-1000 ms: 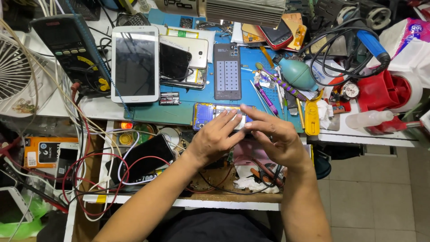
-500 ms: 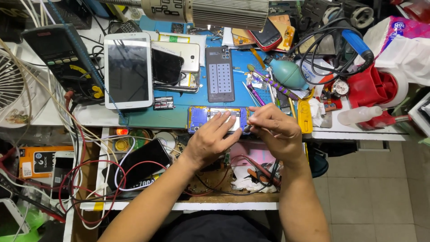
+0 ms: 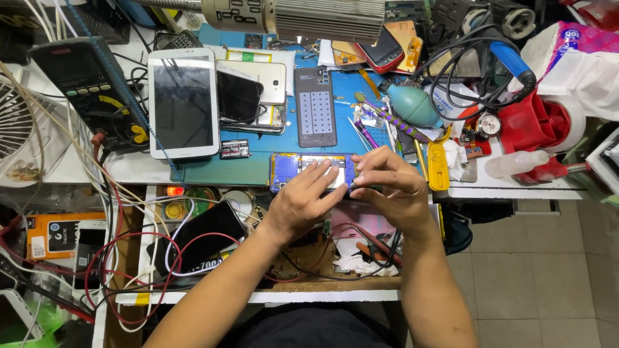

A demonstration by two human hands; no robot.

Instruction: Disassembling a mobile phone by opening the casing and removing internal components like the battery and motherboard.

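An opened blue phone [image 3: 293, 169] with its insides showing lies on the blue work mat [image 3: 258, 158] at the bench's front edge. My left hand [image 3: 303, 200] lies flat on the phone, fingers spread over its middle and holding it down. My right hand [image 3: 390, 187] is at the phone's right end, fingers pinched on a small thin tool [image 3: 356, 187] whose tip meets the phone. What lies under the fingers is hidden.
A white tablet [image 3: 184, 103], a black phone [image 3: 238, 96] and a dark phone back panel [image 3: 316, 106] lie on the mat behind. A multimeter [image 3: 90, 84] sits far left, a teal air blower [image 3: 412, 106], cables and red tools right. A lower shelf holds wires and a phone [image 3: 203, 235].
The view has shifted a little, so the bench sits lower in frame. Both hands stay on the blue phone with only small finger movements.
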